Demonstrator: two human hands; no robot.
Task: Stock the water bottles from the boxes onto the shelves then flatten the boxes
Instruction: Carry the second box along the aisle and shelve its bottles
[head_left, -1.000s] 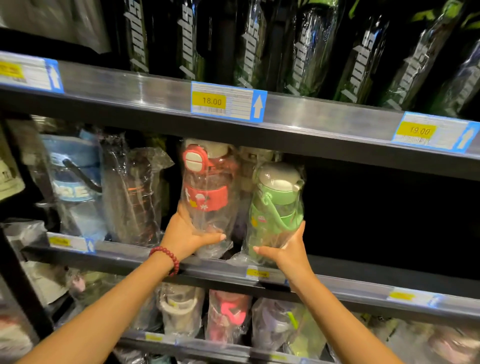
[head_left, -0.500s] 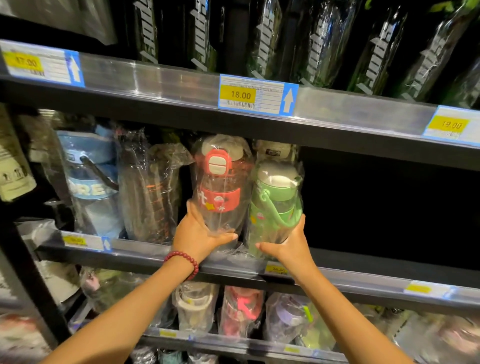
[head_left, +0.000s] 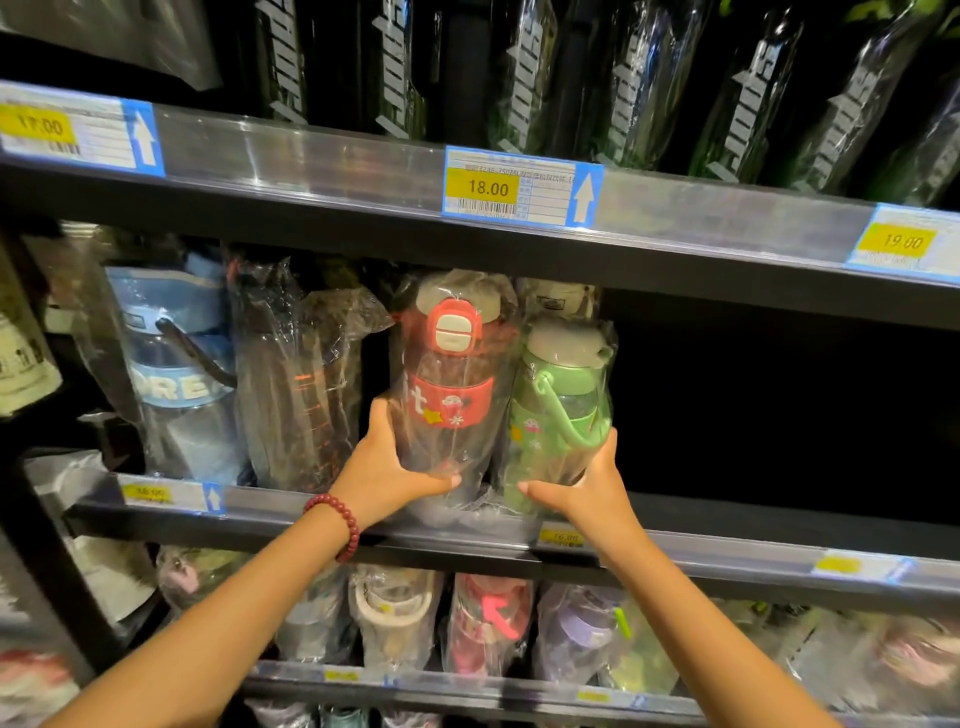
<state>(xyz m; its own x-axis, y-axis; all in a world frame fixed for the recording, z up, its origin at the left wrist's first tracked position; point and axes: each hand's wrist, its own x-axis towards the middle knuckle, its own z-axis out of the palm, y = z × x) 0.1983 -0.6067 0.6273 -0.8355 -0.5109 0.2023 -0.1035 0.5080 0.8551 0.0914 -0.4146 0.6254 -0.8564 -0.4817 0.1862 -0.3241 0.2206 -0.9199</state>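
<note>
Three shelves fill the view, stacked one over another. Top shelf (head_left: 311, 156) carries tall dark bottles (head_left: 524, 78) in clear wrap and a price tag (head_left: 522, 188) reading 18.00. Middle shelf (head_left: 291, 512) holds wrapped bottles along its left half, while its right half is dark. Bottom shelf (head_left: 467, 686) shows a row of smaller wrapped bottles, blurred.

Both forearms reach up and forward from the lower edge, converging on the middle shelf. On it, from the left, stand a blue bottle (head_left: 176, 364), a dark bottle (head_left: 301, 384), then the red bottle (head_left: 449, 379) and the green bottle (head_left: 561, 410), side by side and touching, both upright in plastic bags at the shelf's front edge.

Left hand (head_left: 387, 467) wraps the lower left side of the red bottle, thumb across the front near its base, fingers behind out of sight. Right hand (head_left: 587, 483) cups the lower right side of the green bottle, thumb pointing left under its front. A red bead bracelet (head_left: 340, 522) circles the left wrist
</note>
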